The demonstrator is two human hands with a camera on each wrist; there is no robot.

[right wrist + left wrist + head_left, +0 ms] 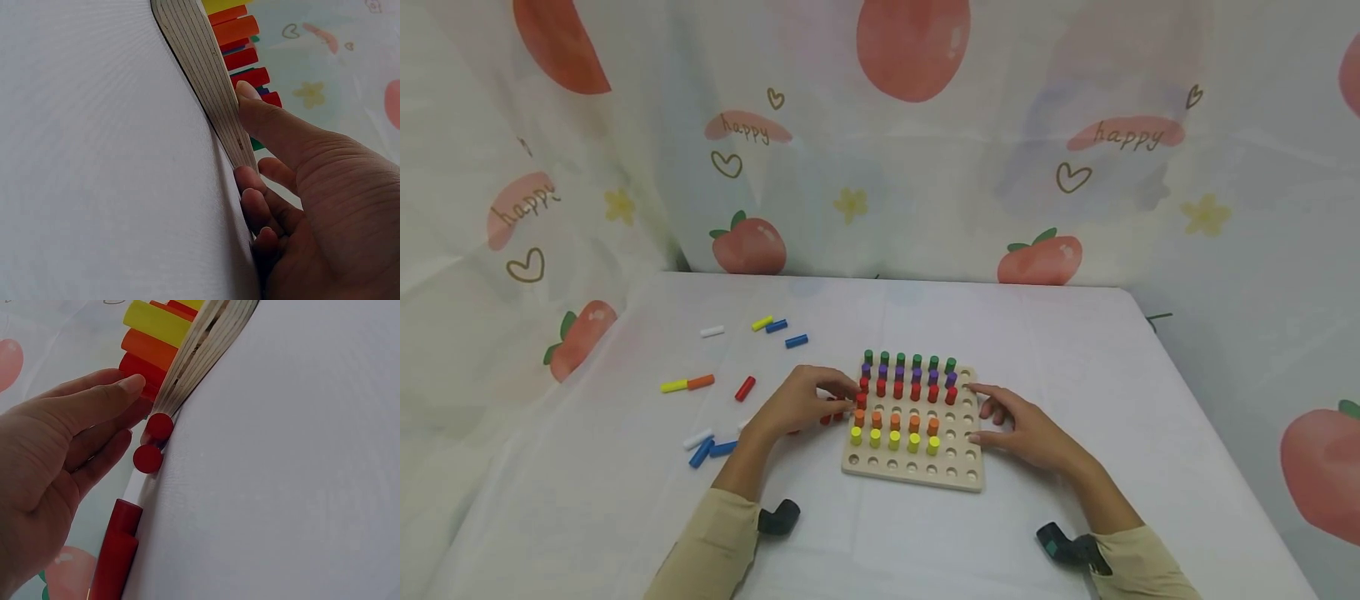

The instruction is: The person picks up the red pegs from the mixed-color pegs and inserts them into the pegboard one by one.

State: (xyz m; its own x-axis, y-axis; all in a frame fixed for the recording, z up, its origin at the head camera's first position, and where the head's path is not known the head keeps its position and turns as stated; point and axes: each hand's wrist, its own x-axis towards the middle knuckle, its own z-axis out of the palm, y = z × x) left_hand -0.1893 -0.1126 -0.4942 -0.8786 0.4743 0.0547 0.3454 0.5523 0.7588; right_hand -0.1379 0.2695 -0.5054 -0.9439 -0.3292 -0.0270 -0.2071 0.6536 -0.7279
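Observation:
A wooden pegboard (910, 477) lies on the white table, with rows of green, purple, red, orange and yellow pegs upright in its holes. At its left edge my left hand (801, 402) pinches a red peg (861, 401) between thumb and fingers; this peg stands at the left end of an otherwise bare row of holes. The left wrist view shows the thumb against the red peg (132, 364), beside an orange peg (149, 349). My right hand (1026, 429) holds the board's right edge, thumb at the top edge and curled fingers along the side (219, 87).
Loose red pegs (833, 417) lie by the board's left edge, partly behind my left hand. Farther left are another red peg (745, 388), an orange peg (701, 381), yellow pegs (673, 386), blue pegs (702, 452) and white pegs (712, 331). A printed curtain (925, 183) hangs behind the table.

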